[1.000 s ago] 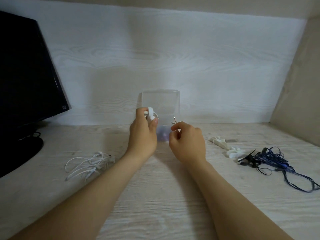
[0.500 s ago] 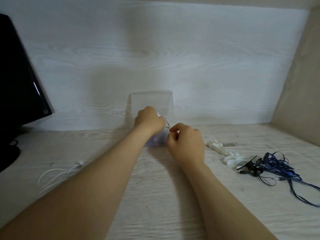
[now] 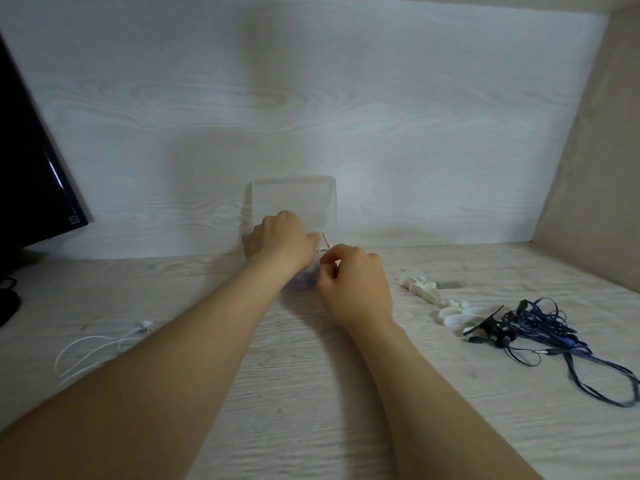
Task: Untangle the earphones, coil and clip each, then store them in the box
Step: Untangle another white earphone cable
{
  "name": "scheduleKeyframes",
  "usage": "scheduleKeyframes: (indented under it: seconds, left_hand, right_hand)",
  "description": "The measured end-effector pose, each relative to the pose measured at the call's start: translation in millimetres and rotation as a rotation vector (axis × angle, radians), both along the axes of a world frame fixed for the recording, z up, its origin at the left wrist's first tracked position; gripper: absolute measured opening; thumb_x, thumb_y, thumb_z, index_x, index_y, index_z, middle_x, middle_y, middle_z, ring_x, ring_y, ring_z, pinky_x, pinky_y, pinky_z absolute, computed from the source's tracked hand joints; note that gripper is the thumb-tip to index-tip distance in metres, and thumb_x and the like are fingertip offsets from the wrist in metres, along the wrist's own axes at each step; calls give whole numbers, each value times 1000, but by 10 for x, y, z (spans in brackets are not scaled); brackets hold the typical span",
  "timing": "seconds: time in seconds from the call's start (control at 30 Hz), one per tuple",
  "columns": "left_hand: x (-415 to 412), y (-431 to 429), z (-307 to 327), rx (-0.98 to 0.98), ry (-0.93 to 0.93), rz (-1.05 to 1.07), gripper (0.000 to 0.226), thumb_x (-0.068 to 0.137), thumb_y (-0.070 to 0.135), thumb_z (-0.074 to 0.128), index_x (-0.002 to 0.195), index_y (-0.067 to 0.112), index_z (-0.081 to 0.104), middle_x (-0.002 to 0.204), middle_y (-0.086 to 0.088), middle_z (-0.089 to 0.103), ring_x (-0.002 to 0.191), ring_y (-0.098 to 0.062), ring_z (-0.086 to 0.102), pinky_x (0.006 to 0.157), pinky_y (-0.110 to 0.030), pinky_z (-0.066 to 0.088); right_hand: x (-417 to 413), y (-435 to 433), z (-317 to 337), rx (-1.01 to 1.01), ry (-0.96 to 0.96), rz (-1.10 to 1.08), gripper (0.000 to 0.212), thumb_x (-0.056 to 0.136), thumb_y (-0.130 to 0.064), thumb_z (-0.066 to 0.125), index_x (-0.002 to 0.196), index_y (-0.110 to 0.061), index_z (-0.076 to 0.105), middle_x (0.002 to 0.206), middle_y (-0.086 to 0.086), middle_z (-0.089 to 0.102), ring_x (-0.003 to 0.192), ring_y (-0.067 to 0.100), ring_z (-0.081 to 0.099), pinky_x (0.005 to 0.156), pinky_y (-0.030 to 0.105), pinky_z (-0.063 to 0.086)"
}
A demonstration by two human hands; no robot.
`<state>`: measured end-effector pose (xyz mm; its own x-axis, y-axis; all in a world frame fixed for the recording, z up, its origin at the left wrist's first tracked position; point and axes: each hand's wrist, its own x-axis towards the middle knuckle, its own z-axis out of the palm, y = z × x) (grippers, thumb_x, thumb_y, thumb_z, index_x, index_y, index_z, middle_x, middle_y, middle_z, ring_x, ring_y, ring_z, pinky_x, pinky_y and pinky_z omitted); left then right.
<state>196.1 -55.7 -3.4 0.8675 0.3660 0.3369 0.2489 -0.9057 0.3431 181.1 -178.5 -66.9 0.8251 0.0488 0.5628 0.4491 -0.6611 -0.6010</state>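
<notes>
The white earphone wire [image 3: 322, 250] is just in front of the clear box [image 3: 294, 199]. It looks light and floppy, so I would hold it near the stiff plug [image 3: 325, 238]. The right hand [image 3: 353, 282] pinches it there. I cannot tell what the left hand [image 3: 280, 242] holds.

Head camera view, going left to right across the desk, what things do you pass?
monitor → white earphones → left hand → right hand → white clips → blue and black earphones

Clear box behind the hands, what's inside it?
Something purplish shows low in the clear box. The left hand and the right hand, pinching a white earphone, cover the rest.
</notes>
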Motion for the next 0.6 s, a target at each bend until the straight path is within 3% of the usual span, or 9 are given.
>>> scheduleKeyframes:
  seconds: [0.07,0.2,0.3,0.4,0.5,0.6]
  left_hand:
    - [-70,37,1,72,-31,-20,40,105,42,44,113,11,68,123,-14,69,118,-37,60,94,-45,42]
    - [-317,185,-41,149,-224,-137,29,102,23,44,103,17,72,110,-6,70,111,-32,58,90,-42,41]
    - [-603,377,-109,88,-331,-225,28,100,20,45,90,19,72,90,0,70,94,-27,60,83,-42,47]
    - [-861,578,-194,45,-297,-270,30,96,20,53,69,18,66,65,4,64,68,-21,58,69,-39,47]
    - [-1027,833,-217,-67,-253,-258,34,95,17,56,62,18,62,58,4,61,60,-20,60,58,-32,41]
    - [-1159,1037,-265,-200,-238,-250,34,97,10,52,71,22,70,68,7,69,68,-15,66,61,-33,51]
  right_hand:
    - [-23,-3,17,-27,2,23,21,86,-19,53,88,-16,73,70,8,67,73,31,61,62,40,52]
    - [-76,27,12,-103,-31,79,27,86,-22,49,94,-14,74,78,12,70,78,34,61,65,39,49]
    - [-208,145,23,-194,-85,152,30,89,-24,47,101,-16,73,85,13,72,83,37,63,68,42,53]
    - [-376,318,12,-295,-175,237,28,91,-28,43,103,-20,68,90,11,73,82,38,65,63,41,51]
    - [-524,497,-2,-465,-346,349,39,89,-29,39,118,-20,64,88,11,74,74,39,67,55,38,47]
    - [-621,636,-12,-635,-524,370,47,90,-28,40,129,-16,63,80,6,67,53,36,61,44,30,25]
